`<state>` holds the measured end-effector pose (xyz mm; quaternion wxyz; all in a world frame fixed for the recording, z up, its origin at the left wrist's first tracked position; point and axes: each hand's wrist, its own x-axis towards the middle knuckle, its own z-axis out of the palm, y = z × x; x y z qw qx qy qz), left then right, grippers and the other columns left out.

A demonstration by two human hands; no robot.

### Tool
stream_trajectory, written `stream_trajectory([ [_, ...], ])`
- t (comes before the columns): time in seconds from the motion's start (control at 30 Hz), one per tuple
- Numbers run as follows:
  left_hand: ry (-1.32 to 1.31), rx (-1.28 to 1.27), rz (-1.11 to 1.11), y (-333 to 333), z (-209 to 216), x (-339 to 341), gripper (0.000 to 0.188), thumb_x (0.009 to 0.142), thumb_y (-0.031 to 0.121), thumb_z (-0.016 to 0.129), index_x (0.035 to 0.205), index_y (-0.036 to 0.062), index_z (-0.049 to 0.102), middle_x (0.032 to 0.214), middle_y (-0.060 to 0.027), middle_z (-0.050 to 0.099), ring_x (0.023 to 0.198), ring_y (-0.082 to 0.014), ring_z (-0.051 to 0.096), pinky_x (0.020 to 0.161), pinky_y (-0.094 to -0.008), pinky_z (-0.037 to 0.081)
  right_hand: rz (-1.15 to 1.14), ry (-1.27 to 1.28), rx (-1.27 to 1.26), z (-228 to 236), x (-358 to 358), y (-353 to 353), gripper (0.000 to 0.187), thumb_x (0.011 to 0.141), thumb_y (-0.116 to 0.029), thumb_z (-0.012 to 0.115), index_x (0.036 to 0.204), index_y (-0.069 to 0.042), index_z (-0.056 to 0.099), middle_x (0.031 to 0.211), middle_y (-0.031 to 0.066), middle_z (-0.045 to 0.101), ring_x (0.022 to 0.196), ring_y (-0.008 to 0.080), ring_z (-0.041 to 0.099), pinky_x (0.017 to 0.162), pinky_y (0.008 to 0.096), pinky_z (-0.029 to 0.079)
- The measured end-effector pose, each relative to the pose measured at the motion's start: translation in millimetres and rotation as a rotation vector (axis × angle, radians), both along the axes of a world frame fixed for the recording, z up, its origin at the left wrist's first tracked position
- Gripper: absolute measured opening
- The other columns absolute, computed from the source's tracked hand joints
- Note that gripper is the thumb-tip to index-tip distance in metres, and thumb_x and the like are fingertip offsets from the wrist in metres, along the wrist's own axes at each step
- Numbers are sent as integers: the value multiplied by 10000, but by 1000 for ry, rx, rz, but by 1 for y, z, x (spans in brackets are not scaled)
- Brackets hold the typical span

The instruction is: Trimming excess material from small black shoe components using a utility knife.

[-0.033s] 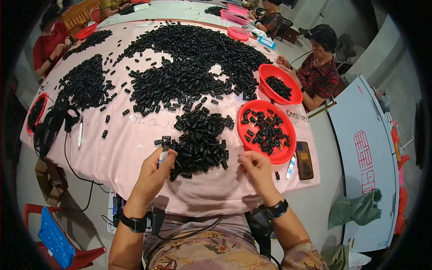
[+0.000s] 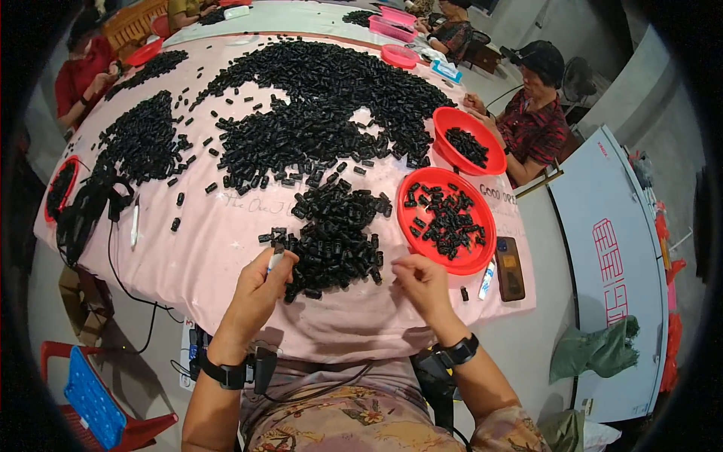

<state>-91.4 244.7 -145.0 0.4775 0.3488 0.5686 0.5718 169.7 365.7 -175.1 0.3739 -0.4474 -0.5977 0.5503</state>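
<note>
My left hand point(image 2: 260, 290) is closed around a slim white-and-blue tool point(image 2: 273, 261) with a dark end. It is at the left edge of the near heap of small black cylindrical plastic parts point(image 2: 335, 248). My right hand point(image 2: 423, 285) is just right of that heap, thumb and fingertips pinched together; whatever they hold, if anything, is too small to make out. Beyond it stands a round red basin point(image 2: 407, 237) with loose black parts point(image 2: 448, 218) scattered inside.
A larger black heap point(image 2: 316, 113) covers the table's middle. Another red basin point(image 2: 497, 158) sits near a person point(image 2: 531, 124) at right. A phone point(image 2: 510, 275) and a white-and-blue stick point(image 2: 487, 279) lie by the near basin. At left are a black bag point(image 2: 83, 222) and a cable point(image 2: 113, 252).
My right hand has moved slightly left, toward the near heap, its fingers still pinched. My left hand has barely moved.
</note>
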Motion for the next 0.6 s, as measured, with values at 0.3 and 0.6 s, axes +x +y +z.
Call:
stream_trajectory([
  [0.3, 100, -22, -53, -4, -4, -2, 206, 950, 252, 573, 1000, 61, 631, 734, 52, 523, 635, -32, 439, 566, -191, 352, 188, -502, 595, -6, -24, -8, 231, 741, -42, 693, 969, -32, 651, 803, 140, 583, 699, 293, 605, 639, 375, 492],
  [0.6, 76, -2, -81, -7, 2, 6, 136, 932, 152, 587, 927, 23, 627, 754, 72, 508, 677, -21, 421, 595, -194, 347, 80, -113, 100, -6, -17, -17, 228, 820, -54, 690, 1030, -9, 613, 869, 81, 647, 728, 168, 636, 645, 282, 505],
])
